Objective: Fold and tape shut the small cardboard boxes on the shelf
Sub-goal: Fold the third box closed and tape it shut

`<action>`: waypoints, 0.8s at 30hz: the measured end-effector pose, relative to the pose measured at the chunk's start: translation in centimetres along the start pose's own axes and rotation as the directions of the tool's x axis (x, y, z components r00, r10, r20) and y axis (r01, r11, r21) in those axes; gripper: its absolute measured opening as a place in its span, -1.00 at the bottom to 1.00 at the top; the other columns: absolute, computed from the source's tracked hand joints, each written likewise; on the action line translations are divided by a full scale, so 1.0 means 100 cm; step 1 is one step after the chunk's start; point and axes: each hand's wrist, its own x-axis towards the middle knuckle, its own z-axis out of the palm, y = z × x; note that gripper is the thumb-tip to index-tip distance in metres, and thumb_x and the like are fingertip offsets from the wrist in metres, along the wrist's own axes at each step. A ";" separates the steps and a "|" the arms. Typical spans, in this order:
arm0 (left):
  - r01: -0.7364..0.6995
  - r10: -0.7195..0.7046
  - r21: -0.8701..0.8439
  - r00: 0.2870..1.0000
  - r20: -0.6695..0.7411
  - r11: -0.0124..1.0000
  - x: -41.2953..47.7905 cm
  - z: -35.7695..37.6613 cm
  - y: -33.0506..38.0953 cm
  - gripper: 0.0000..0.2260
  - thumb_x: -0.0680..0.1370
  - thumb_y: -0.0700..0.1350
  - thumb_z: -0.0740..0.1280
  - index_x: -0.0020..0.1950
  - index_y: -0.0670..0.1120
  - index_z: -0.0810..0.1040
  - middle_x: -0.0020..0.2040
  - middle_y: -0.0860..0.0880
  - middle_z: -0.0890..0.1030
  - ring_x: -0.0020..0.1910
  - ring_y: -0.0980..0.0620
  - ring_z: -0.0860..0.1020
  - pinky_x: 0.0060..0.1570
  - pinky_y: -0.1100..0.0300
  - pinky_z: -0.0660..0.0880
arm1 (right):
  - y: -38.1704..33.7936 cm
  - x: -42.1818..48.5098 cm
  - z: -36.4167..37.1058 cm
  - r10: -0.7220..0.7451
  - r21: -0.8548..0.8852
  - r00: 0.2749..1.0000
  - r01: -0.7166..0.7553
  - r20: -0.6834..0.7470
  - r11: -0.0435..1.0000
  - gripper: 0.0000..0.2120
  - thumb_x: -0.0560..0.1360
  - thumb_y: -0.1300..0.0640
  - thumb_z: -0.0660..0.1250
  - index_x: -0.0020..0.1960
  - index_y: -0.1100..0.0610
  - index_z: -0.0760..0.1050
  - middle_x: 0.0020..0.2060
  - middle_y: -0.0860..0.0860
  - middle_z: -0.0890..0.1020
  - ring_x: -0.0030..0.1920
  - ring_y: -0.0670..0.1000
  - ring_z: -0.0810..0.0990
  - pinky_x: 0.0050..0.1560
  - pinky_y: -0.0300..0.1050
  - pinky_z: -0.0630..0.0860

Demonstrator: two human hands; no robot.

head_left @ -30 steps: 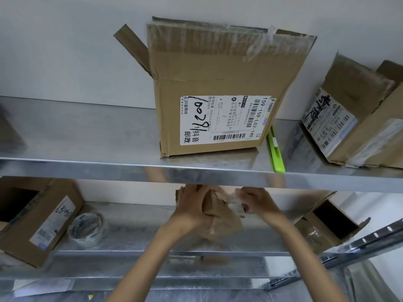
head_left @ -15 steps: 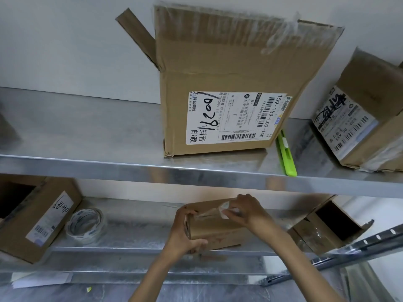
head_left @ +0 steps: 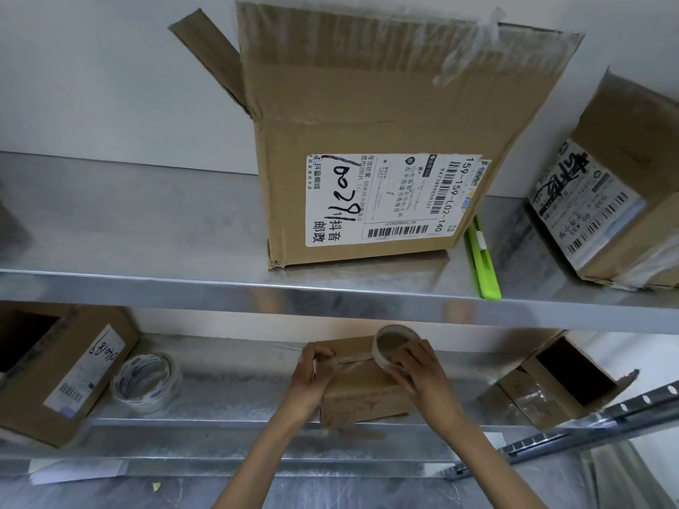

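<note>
- The small cardboard box sits at the lower centre of the frame, on the front part of the lower shelf, with its flaps folded down.
- The left hand grips the box's left end: its fingers curl round that end and its thumb lies on the top.
- The right hand holds a tape roll, tilted on the right of the box's top, fingers curled round its near rim.
- A strip of clear tape runs along the top seam from the roll to the left hand.
- A second tape roll lies at the lower left, just beside a labelled box whose open end faces the left edge.
- Another open box rests at the lower right.
- On the upper shelf, a large box stands in the upper centre, flaps up, its shipping label facing front.
- A green utility knife lies right of it.
- A tilted labelled carton fills the right edge.
</note>
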 end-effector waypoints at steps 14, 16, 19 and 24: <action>-0.149 0.167 0.110 0.970 -0.177 0.983 -0.011 0.006 0.019 -0.85 0.58 -0.10 0.26 0.12 0.08 0.47 0.15 0.22 0.49 0.11 0.31 0.44 -0.03 0.61 0.33 | -0.053 -0.001 -0.065 -0.203 -0.065 0.966 0.195 -0.159 0.979 -0.78 0.60 0.06 0.21 0.10 0.18 0.51 0.03 0.06 0.53 0.02 0.08 0.53 0.07 -0.04 0.50; -0.190 0.256 0.252 0.931 -0.260 0.949 -0.013 0.006 0.022 -0.81 0.58 -0.16 0.26 0.00 0.17 0.48 0.09 0.24 0.50 0.08 0.29 0.42 0.00 0.64 0.25 | -0.089 0.004 -0.116 -0.377 -0.129 0.869 0.354 -0.322 0.926 -0.78 0.58 0.18 0.23 -0.07 0.27 0.61 -0.18 0.13 0.62 -0.14 0.10 0.55 -0.09 -0.03 0.53; -0.204 0.323 0.387 0.906 -0.274 0.899 -0.014 0.003 0.017 -0.69 0.55 -0.24 0.30 -0.10 0.23 0.47 0.06 0.20 0.51 0.07 0.33 0.39 0.05 0.62 0.21 | -0.130 0.024 -0.203 -0.429 -0.217 0.768 0.371 -0.475 0.903 -0.77 0.59 0.25 0.18 -0.09 0.27 0.60 -0.29 0.15 0.62 -0.22 0.11 0.51 -0.10 -0.12 0.46; -0.203 0.325 0.460 0.924 -0.201 0.864 -0.020 0.002 0.015 -0.66 0.51 -0.30 0.33 -0.15 0.19 0.50 0.00 0.09 0.56 0.05 0.22 0.45 0.00 0.59 0.29 | -0.102 0.079 -0.252 -0.232 -0.363 0.958 0.158 -0.169 0.918 -0.40 0.31 0.63 0.20 0.24 0.20 0.52 -0.04 0.18 0.55 -0.05 0.18 0.53 -0.16 0.07 0.54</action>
